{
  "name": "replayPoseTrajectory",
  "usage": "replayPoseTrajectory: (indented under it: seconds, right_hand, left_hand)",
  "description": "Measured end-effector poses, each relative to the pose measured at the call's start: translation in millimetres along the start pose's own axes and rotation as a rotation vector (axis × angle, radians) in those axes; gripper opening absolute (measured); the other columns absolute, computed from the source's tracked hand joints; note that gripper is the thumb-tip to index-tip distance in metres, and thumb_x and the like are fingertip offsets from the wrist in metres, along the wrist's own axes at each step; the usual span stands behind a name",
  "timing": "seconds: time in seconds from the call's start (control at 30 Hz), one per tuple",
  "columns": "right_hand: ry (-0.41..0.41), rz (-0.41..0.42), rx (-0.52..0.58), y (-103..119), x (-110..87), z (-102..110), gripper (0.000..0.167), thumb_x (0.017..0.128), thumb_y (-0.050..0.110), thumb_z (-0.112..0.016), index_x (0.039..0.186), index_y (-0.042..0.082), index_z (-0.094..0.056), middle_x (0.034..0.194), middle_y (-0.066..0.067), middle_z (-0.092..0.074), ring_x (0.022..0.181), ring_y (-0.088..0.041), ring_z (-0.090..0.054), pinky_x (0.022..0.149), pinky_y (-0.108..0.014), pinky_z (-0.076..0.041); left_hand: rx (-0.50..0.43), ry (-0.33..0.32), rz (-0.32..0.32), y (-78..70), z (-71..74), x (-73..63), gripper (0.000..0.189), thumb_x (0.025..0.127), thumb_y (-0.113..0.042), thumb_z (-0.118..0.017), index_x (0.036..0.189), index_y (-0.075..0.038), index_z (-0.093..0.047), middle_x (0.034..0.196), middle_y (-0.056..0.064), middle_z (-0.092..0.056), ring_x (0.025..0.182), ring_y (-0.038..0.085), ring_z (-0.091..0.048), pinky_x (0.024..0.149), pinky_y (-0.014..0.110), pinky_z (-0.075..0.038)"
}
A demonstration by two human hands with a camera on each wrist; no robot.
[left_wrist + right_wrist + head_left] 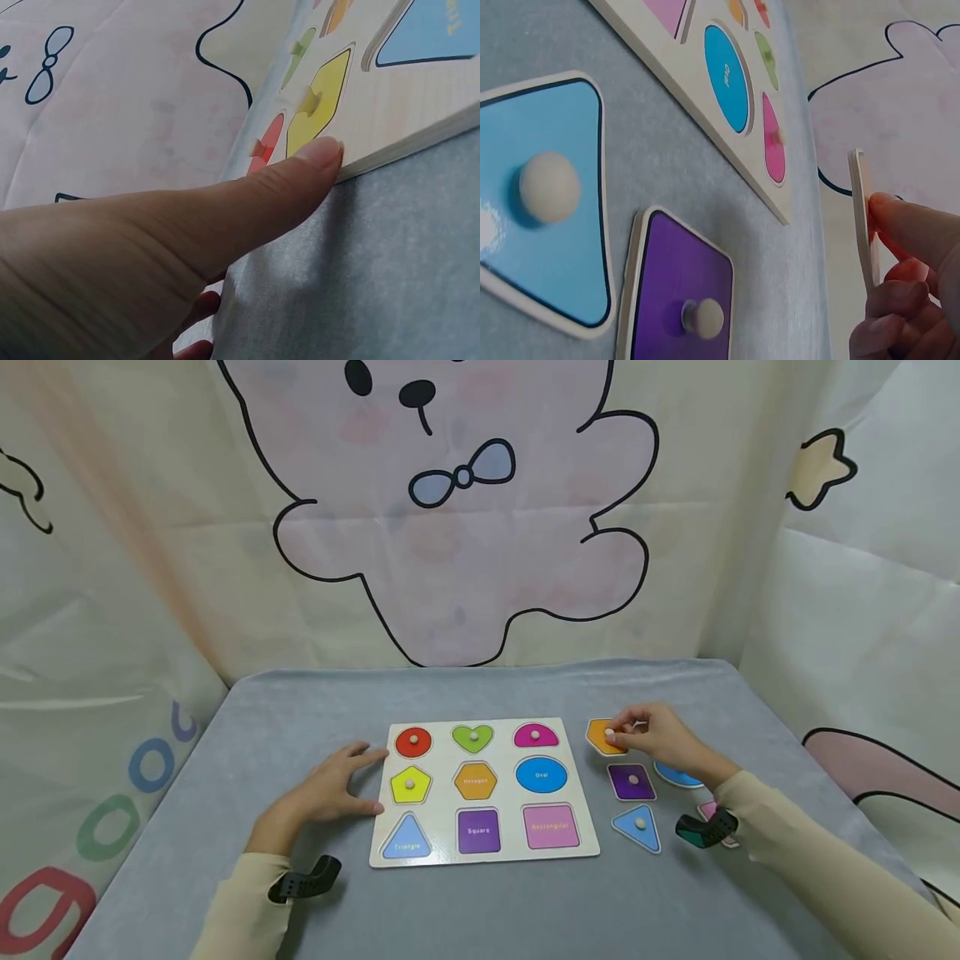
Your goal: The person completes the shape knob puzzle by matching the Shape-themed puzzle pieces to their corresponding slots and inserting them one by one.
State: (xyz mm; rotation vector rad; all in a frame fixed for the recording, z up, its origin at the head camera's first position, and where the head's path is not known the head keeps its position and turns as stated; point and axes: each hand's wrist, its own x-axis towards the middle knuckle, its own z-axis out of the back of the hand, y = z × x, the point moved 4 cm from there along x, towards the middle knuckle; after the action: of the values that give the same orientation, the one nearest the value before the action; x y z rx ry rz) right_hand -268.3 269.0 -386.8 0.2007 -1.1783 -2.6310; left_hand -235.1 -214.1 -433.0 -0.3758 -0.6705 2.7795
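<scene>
Right hand (663, 737), pinched hexagon (599, 737), edge-on from wrist

I wore plain cream long sleeves (832, 860), a black wristband (309, 880) on my left and a black-and-teal wristband (707, 828) on my right.

The grey-covered bench (480, 910) bore a puzzle board (444, 835) and, beside it, a purple square (622, 788), blue triangle (642, 835), blue oval (675, 775) and pink piece (707, 809).
</scene>
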Motion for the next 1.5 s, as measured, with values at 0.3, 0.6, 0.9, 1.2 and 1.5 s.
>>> replayPoseTrajectory:
  seconds: [0.3, 0.6, 0.9, 1.2, 1.5]
  right_hand:
    - [0.026, 0.009, 0.007, 15.2, 11.7, -11.8, 0.021, 0.090, 0.018, -0.078, 0.098, -0.002, -0.073, 0.080, -0.004, -0.052, 0.073, -0.016, -0.053, 0.058, -0.018, -0.044]
    - [0.049, 0.040, 0.004, 24.4, 19.6, -28.3, 0.014, 0.091, 0.011, -0.076, 0.095, -0.001, -0.074, 0.078, -0.004, -0.054, 0.076, -0.020, -0.055, 0.062, -0.017, -0.048]
    - [0.073, 0.098, 0.045, 37.3, 30.1, -48.4, 0.014, 0.089, 0.011, -0.077, 0.094, -0.002, -0.075, 0.072, -0.001, -0.048, 0.071, -0.014, -0.050, 0.056, -0.017, -0.040]
    - [0.132, 0.120, 0.054, 49.4, 41.1, -72.4, 0.013, 0.089, 0.013, -0.078, 0.092, 0.000, -0.076, 0.075, -0.003, -0.059, 0.070, -0.016, -0.050, 0.055, -0.017, -0.039]
    - [0.165, 0.123, 0.056, 58.7, 44.2, -92.9, 0.012, 0.089, 0.014, -0.078, 0.090, 0.002, -0.075, 0.069, 0.001, -0.050, 0.071, -0.017, -0.049, 0.057, -0.018, -0.036]
  left_hand:
    - [-0.002, 0.000, 0.012, -0.1, 1.9, 1.5, 0.090, 0.076, -0.042, -0.087, 0.153, -0.022, -0.046, 0.162, 0.022, -0.031, 0.146, 0.051, -0.029, 0.111, 0.075, -0.031]
    - [-0.005, 0.010, 0.017, -1.2, -0.1, 1.3, 0.089, 0.076, -0.043, -0.087, 0.153, -0.023, -0.046, 0.163, 0.023, -0.030, 0.147, 0.051, -0.029, 0.112, 0.076, -0.030]
    - [0.005, -0.002, 0.002, -1.8, 2.6, 0.1, 0.089, 0.075, -0.042, -0.087, 0.152, -0.021, -0.048, 0.161, 0.024, -0.033, 0.145, 0.052, -0.031, 0.111, 0.075, -0.032]
    - [0.004, -0.002, 0.016, 0.5, -0.5, 0.4, 0.090, 0.074, -0.044, -0.087, 0.152, -0.022, -0.048, 0.161, 0.024, -0.032, 0.146, 0.051, -0.030, 0.110, 0.075, -0.032]
    - [0.003, -0.001, 0.009, 0.8, 1.3, 1.9, 0.090, 0.075, -0.043, -0.087, 0.152, -0.022, -0.047, 0.161, 0.023, -0.032, 0.146, 0.051, -0.031, 0.111, 0.075, -0.032]
